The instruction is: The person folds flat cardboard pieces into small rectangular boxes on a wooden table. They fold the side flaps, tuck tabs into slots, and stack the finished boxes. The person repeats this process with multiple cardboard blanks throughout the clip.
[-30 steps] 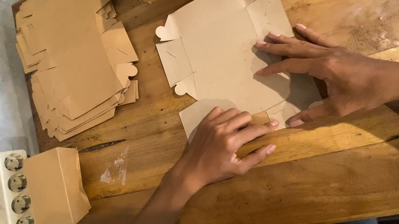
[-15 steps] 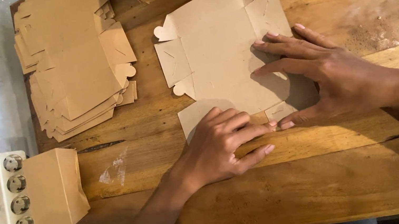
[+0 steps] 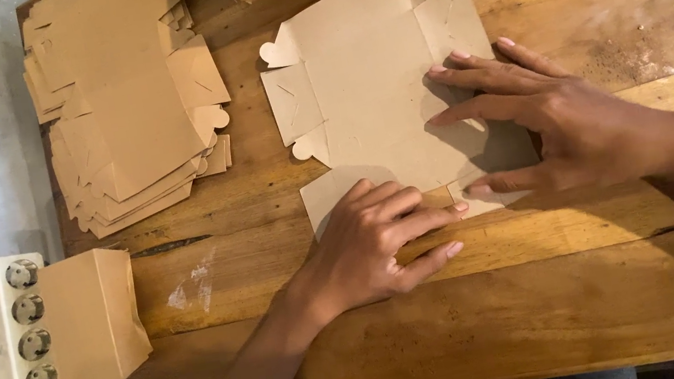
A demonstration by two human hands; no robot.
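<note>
Flat brown cardboard box blank (image 3: 380, 92) in the upper middle of the wooden table (image 3: 554, 308), long axis running away from the body, its near edge tucked under both hands. Left hand (image 3: 369, 247) palm down on the near flap (image 3: 333, 192), fingers close together and pointing right, pressing rather than gripping; nothing closed inside them. Right hand (image 3: 566, 126) coming in from the right, fingers spread wide and flat across the blank's right side, thumb down by the small corner tab (image 3: 483, 201), also pinning, not pinching. Fingertips of the two hands nearly meeting at that near right corner, just beside each other, so the fold line lying straight between them. Bulk of the blank lying up and to the left of the right fingertips, directly beyond the left knuckles. Left hand nearer the near flap; right hand nearer the side panel.

Well apart to the left, a stack of unfolded blanks (image 3: 130, 105). At the left edge, a folded box (image 3: 94, 318) resting against a white power strip (image 3: 13, 338).
</note>
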